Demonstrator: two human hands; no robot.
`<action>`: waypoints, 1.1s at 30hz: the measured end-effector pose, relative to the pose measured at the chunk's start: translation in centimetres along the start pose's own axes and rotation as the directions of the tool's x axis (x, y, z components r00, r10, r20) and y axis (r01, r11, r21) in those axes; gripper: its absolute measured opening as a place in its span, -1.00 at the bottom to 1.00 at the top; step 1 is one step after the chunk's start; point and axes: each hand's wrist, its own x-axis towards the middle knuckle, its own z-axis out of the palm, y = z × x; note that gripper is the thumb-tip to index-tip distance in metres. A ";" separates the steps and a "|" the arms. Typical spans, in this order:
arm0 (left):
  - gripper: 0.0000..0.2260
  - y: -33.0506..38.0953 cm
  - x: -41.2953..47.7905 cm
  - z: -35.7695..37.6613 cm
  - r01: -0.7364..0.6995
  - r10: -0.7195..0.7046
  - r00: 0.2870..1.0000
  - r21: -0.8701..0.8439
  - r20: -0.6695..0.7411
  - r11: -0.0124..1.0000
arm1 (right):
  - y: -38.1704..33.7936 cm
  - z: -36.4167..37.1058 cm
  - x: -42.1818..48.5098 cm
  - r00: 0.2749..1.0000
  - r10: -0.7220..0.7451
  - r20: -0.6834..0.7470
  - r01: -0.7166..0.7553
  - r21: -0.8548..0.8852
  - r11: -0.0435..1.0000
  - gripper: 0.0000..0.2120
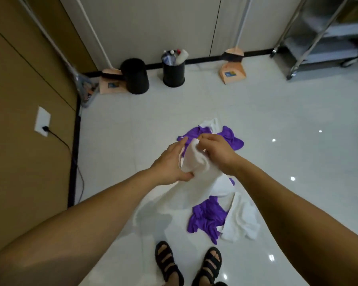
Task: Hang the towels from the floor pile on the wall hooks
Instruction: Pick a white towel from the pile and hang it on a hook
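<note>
A white towel [196, 162] is lifted above the floor pile, its lower part hanging down toward my feet. My left hand [172, 162] grips its left side, thumb curled under the cloth. My right hand [215, 150] pinches the towel's top edge. Below lies the floor pile: a purple towel [207, 217] near my feet, a white towel [242, 221] to its right, another purple towel [232, 137] farther off, partly hidden by my hands. No wall hooks are in view.
Two black bins [135, 76] [173, 74] stand by the far wall, with orange dustpans [110, 82] [233, 72] and brooms beside them. A steel trolley [322, 36] is at the far right. A brown wall with a socket and cable [42, 124] runs along the left.
</note>
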 end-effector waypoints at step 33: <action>-0.49 10.2 -16.8 -22.3 -0.109 -0.122 0.979 -0.922 -0.165 0.371 | -18.6 6.6 -1.0 0.991 -0.135 0.001 0.129 -0.312 0.941 -0.57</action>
